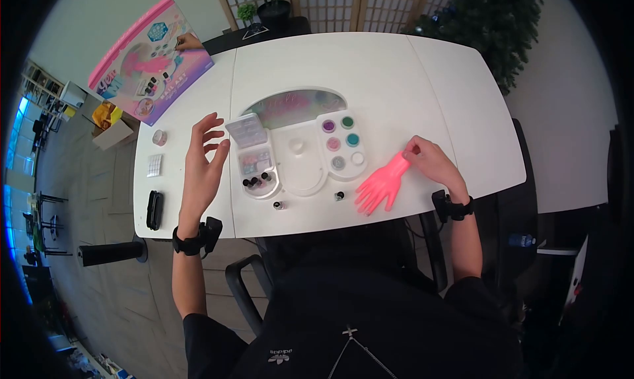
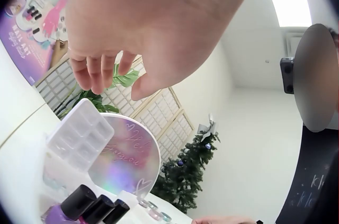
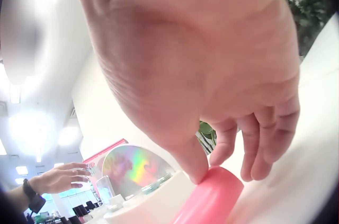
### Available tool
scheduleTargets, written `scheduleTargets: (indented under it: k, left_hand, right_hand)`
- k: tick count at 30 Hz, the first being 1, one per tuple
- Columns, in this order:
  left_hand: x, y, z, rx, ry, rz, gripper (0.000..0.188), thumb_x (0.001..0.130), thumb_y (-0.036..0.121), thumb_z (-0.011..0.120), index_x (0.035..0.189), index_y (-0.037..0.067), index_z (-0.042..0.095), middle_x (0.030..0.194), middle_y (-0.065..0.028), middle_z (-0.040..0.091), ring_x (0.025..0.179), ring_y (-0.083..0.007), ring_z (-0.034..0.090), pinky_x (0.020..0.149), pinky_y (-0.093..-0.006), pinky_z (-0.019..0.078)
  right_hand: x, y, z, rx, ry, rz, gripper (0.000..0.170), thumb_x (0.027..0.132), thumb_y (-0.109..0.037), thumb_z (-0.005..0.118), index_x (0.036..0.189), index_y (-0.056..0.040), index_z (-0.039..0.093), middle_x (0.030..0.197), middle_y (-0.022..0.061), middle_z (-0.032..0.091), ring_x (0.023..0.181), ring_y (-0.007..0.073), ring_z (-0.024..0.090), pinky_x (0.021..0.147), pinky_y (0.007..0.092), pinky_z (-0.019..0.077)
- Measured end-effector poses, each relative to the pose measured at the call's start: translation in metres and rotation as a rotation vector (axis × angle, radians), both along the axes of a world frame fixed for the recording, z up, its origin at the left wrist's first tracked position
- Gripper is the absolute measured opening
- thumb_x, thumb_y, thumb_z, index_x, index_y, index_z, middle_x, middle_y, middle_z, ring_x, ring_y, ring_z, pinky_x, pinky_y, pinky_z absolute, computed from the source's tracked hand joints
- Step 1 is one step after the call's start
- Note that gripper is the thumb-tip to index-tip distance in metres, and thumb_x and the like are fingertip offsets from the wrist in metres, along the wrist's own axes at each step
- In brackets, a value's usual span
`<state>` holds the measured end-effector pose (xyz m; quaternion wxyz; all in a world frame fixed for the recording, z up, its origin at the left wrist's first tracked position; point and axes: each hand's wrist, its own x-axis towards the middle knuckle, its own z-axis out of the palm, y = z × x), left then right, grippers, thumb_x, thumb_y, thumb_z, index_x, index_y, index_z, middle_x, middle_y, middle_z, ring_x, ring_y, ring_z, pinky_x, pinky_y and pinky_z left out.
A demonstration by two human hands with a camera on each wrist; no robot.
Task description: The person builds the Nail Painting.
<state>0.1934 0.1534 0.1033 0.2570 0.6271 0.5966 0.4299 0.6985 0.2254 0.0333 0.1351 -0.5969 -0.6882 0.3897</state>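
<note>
A bright pink practice hand (image 1: 383, 186) lies on the white table, fingers pointing toward the person. My right hand (image 1: 432, 162) pinches its wrist end between thumb and fingers; in the right wrist view the thumb presses the rim of the pink hand's tube-like end (image 3: 214, 195). My left hand (image 1: 206, 158) hovers with loosely bent fingers and nothing in them, left of the nail art station (image 1: 281, 170). Close to it is the station's raised clear compartment lid (image 1: 246, 131). Several black-capped polish bottles (image 2: 98, 209) sit in the station's left section.
Pots of coloured glitter (image 1: 333, 143) fill the station's right wing, before a shiny mirror-like panel (image 1: 297, 108). Single bottles (image 1: 278, 206) stand near the front edge. On the left are a product box (image 1: 155, 62), a small jar (image 1: 159, 138), a white sheet (image 1: 154, 166) and a black case (image 1: 154, 210).
</note>
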Motion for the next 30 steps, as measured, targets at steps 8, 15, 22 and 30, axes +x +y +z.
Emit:
scheduleTargets:
  k: [8, 15, 22, 30]
  left_hand:
    - [0.011, -0.008, 0.011, 0.012, -0.003, -0.001, 0.048, 0.108, 0.008, 0.064, 0.154, 0.003, 0.053, 0.147, -0.0128, 0.066, 0.129, -0.0248, 0.066, 0.107, -0.0412, 0.055]
    - [0.013, -0.014, 0.029, -0.001, -0.013, -0.049, 0.03, 0.108, 0.007, 0.064, 0.137, 0.003, 0.069, 0.136, -0.0087, 0.073, 0.12, -0.0206, 0.069, 0.1, -0.0361, 0.0545]
    - [0.051, 0.004, 0.039, -0.185, 0.08, -0.29, 0.027, 0.108, 0.011, 0.068, 0.132, -0.001, 0.072, 0.124, -0.0115, 0.079, 0.105, -0.0199, 0.074, 0.095, -0.0341, 0.0577]
    - [0.079, 0.042, 0.024, -0.295, 0.008, -0.434, 0.041, 0.106, 0.025, 0.075, 0.137, -0.002, 0.069, 0.116, -0.0119, 0.078, 0.096, -0.0182, 0.073, 0.087, -0.0332, 0.0584]
  right_hand:
    - [-0.003, -0.016, 0.002, -0.062, -0.029, 0.016, 0.037, 0.105, -0.03, 0.075, 0.12, 0.0027, 0.069, 0.104, 0.0138, 0.078, 0.098, 0.024, 0.073, 0.093, 0.0384, 0.0578]
    - [0.015, 0.006, 0.049, -0.144, 0.308, 0.093, 0.023, 0.109, -0.019, 0.069, 0.122, -0.0003, 0.068, 0.102, 0.0073, 0.077, 0.095, 0.0149, 0.073, 0.088, 0.0312, 0.0568]
    - [-0.064, 0.033, 0.131, 0.038, 0.292, 0.291, 0.027, 0.111, -0.017, 0.067, 0.131, 0.0009, 0.067, 0.098, 0.0089, 0.077, 0.092, 0.0156, 0.073, 0.089, 0.0316, 0.0565]
    - [-0.18, 0.054, 0.122, 0.156, 0.314, 0.51, 0.028, 0.112, -0.025, 0.066, 0.128, -0.0024, 0.071, 0.096, 0.0104, 0.077, 0.082, 0.017, 0.07, 0.074, 0.034, 0.0565]
